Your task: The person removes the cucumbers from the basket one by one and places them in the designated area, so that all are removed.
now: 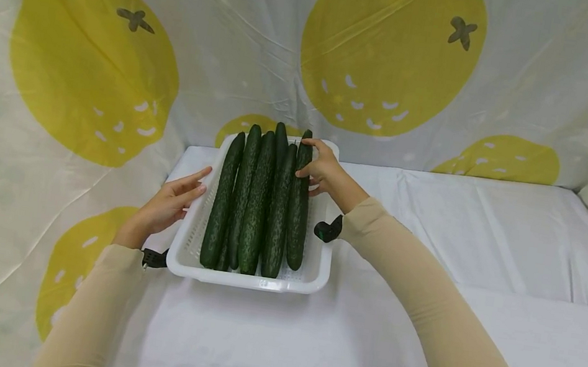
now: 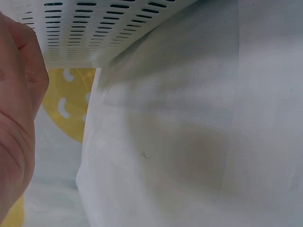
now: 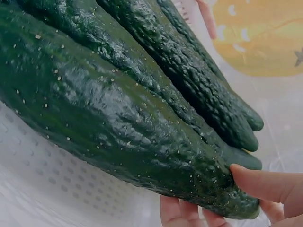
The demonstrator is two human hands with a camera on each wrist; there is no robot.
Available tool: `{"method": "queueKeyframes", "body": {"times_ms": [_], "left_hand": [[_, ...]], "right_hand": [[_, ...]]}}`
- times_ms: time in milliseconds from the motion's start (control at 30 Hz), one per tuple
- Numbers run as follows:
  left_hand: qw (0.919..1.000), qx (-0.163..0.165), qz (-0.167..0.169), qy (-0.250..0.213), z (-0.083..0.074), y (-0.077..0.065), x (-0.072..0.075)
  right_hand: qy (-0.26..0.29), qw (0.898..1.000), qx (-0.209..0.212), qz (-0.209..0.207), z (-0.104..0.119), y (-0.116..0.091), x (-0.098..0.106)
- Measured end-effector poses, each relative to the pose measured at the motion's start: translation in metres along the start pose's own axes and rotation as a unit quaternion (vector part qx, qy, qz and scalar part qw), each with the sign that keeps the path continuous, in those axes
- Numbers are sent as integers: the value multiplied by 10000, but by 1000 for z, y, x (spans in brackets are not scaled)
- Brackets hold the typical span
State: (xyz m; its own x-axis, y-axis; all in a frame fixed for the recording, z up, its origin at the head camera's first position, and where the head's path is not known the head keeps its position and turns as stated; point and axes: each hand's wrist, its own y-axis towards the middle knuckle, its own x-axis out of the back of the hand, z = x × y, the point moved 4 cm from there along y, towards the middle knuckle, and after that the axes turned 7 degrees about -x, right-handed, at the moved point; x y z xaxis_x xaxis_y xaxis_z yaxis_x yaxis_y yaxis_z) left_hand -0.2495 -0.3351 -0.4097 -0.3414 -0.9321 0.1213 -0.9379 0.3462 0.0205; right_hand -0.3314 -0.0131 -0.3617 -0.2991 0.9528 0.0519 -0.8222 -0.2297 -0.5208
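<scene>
A white plastic basket (image 1: 246, 281) with perforated walls holds several long dark green cucumbers (image 1: 254, 215) side by side. My right hand (image 1: 321, 171) grips the far end of the rightmost cucumber (image 1: 297, 215). In the right wrist view the thumb (image 3: 255, 182) lies on top of its tip and the other fingers curl beneath it. My left hand (image 1: 170, 200) holds the basket's left side, thumb at the rim; its lower fingers are partly hidden. The left wrist view shows that hand (image 2: 19, 94) against the slotted basket wall (image 2: 94, 28).
White cloth (image 1: 417, 351) covers the table, which extends to the right of the basket. A hanging sheet (image 1: 237, 25) printed with yellow lemons stands close behind and on the left. Black bands (image 1: 328, 229) sit at both wrists.
</scene>
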Motion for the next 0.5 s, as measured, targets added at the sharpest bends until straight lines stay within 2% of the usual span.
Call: {"method": "queueKeyframes", "body": {"times_ms": [500], "left_hand": [[10000,49,-33,60,0,0,-1]], "right_hand": [[-452,9980,419,-146,3,-2,2]]}}
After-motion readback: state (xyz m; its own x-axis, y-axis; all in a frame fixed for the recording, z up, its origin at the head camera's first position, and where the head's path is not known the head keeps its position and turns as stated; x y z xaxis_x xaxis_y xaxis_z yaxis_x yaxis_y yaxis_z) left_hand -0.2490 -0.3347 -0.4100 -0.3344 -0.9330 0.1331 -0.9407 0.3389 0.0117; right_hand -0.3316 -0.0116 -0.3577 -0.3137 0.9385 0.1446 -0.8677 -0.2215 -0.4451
